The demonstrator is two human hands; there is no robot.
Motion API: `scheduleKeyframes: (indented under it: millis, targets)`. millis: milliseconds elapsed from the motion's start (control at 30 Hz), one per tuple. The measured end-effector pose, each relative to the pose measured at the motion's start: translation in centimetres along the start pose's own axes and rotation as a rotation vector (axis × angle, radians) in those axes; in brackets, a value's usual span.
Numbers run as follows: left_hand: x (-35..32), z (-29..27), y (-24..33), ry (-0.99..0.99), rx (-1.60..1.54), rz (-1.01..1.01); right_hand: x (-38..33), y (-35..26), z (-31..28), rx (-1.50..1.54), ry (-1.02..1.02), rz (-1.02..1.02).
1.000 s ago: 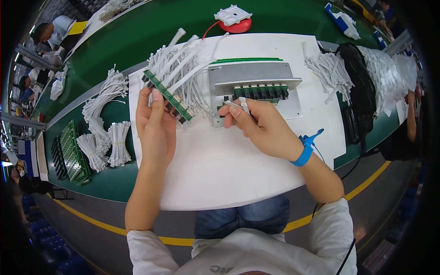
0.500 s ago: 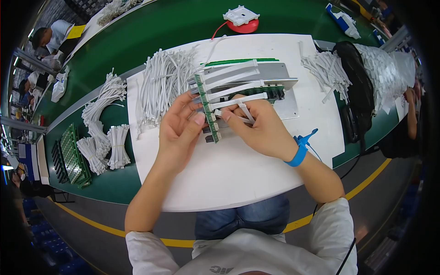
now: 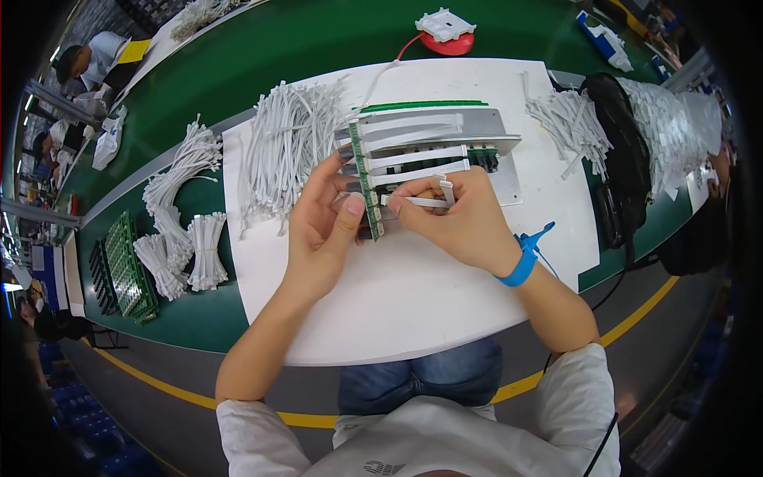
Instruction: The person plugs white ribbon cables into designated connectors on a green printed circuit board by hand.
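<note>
My left hand (image 3: 322, 226) grips a narrow green circuit board (image 3: 364, 179) by its lower part, thumb in front and fingers behind. The board stands on edge, with several white ribbon cables (image 3: 417, 157) running from its connectors to the right. Between thumb and fingertips, my right hand (image 3: 461, 219) pinches the end of another white ribbon cable (image 3: 429, 202) at a connector low on the board; whether it is fully seated I cannot tell. Behind the cables lies a grey metal plate (image 3: 501, 179) with a raised bar and a second dark green board (image 3: 482, 159).
A heap of white cables (image 3: 290, 143) lies left on the white board (image 3: 437, 318), another pile (image 3: 574, 127) right. Bundled cables (image 3: 208, 250) and green circuit boards (image 3: 131, 266) sit far left. A black bag (image 3: 616, 151) borders the right side. A blue wrist strap (image 3: 523, 266) trails a cord.
The circuit board and both hands have shifted slightly to the right. My right fingers stay at the low connector with the cable. The red round object at the back appears farther right.
</note>
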State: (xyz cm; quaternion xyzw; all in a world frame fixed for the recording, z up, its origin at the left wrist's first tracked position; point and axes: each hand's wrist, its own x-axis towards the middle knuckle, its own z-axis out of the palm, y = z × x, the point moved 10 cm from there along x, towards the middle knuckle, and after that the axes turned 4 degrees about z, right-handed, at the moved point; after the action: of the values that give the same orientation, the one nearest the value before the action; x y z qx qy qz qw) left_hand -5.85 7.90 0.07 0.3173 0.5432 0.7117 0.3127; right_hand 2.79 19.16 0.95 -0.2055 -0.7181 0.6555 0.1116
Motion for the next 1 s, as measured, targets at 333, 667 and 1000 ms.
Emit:
scheduleKeyframes:
  millis: [333,667,1000]
  targets:
    - [-0.2,0.9,-0.7,-0.093,-0.088,-0.014,0.0,-0.9,0.3,-0.025,-0.037,-0.128]
    - [-0.3,1.4,-0.9,-0.114,-0.147,-0.047,0.0,-0.9,0.2,0.012,-0.022,-0.084]
    - [-0.3,1.5,-0.5,-0.115,-0.164,-0.060,0.1,-0.9,0.1,-0.040,-0.054,-0.096]
